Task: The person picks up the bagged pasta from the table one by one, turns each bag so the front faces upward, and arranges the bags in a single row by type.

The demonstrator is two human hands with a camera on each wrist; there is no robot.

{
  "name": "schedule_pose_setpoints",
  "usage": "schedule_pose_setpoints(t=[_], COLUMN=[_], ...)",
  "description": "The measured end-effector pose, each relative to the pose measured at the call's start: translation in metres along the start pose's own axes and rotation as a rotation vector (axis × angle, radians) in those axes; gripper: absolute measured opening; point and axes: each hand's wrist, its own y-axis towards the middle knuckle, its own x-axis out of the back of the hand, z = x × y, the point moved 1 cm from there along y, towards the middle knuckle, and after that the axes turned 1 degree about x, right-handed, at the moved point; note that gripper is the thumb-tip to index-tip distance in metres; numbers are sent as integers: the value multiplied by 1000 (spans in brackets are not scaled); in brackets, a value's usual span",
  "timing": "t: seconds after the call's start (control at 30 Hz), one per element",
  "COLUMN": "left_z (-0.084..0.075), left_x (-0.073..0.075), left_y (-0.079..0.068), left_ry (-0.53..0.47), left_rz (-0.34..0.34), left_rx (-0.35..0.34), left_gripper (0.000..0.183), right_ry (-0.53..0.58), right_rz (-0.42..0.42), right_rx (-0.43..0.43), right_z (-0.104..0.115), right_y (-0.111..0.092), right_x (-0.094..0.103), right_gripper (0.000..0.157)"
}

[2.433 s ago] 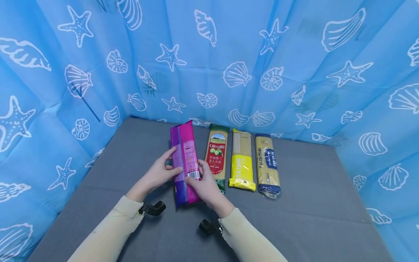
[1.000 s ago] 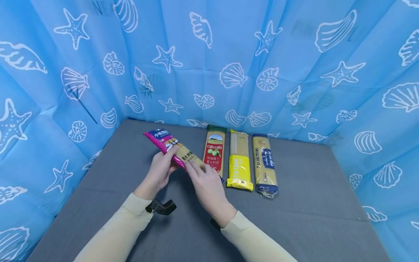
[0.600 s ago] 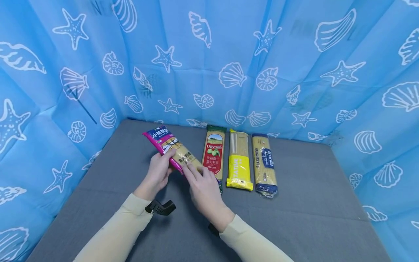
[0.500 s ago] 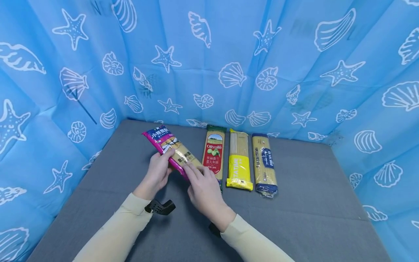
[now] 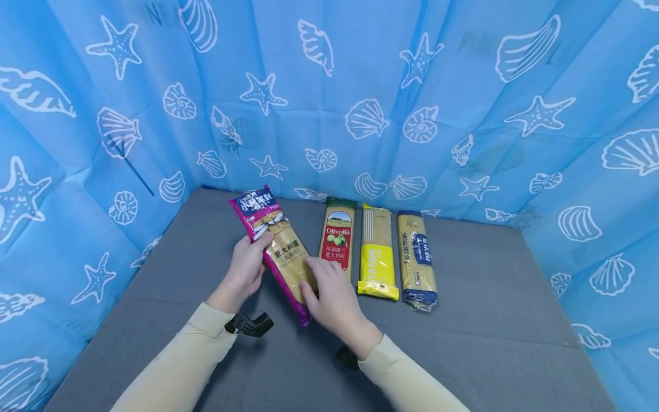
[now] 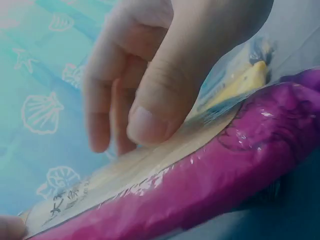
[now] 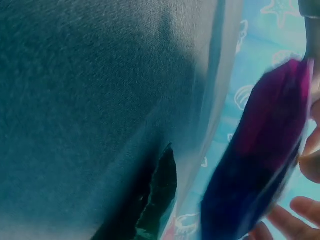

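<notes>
A magenta-edged pack of spaghetti (image 5: 288, 252) is held slanted over the table in the head view, its printed front upward. My left hand (image 5: 242, 269) grips its left edge, thumb on the front and fingers underneath. Fingers of that hand also show behind the pack (image 7: 250, 150) in the right wrist view. My right hand (image 5: 334, 297) is at the pack's lower right, thumb and forefinger spread over the front. In the left wrist view the right hand (image 6: 165, 85) has its thumb at the wrapper (image 6: 175, 195), with fairly straight, blurred fingers; firm contact is unclear.
To the right lie a red-labelled Olivoilà pasta pack (image 5: 337, 234), partly hidden by my right hand, a yellow pasta pack (image 5: 377, 252) and a blue-ended spaghetti pack (image 5: 416, 257). They rest on a grey cloth-covered table (image 5: 489, 320). A blue shell-patterned curtain (image 5: 329, 114) surrounds the back and sides.
First the pack's back faced up; it was then turned front up and tilted left. Since half a second ago it has swung more upright, and my right hand has loosened and spread.
</notes>
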Motion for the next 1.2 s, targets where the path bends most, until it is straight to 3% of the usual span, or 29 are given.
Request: schedule_pose_setpoints(t=[0.1,0.2,0.33,0.43,0.63,0.83,1.03,1.2], left_z=[-1,0,1,2,7,17,28,33], left_x=[2,3,3,3,5,9,17,23], left_y=[0,1,2,3,4,4,2,0], left_ry=[17,37,98,183,382,474,569,710], left_rz=[7,13,22,34,93,160,221,218], left_rx=[-9,-14,-35,-58,-56,-10,33,30], left_gripper=[48,46,46,46,43,54,69,70], right_ry=[91,323,713,876,1001,1061,1098,1077], right_rz=[29,90,195,254,255,241,199,161], right_rx=[-73,-189,-356,-434,-480,-486,-511,-593], right_z=[-4,-6,-6,-4,-2,2,5,8], right_y=[-1,-3,-5,-7,-14,-16,-6,11], right_x=[-1,-3,-7,-11,-21,-28,-32,-39], right_gripper=[50,50,55,62,64,60,54,55])
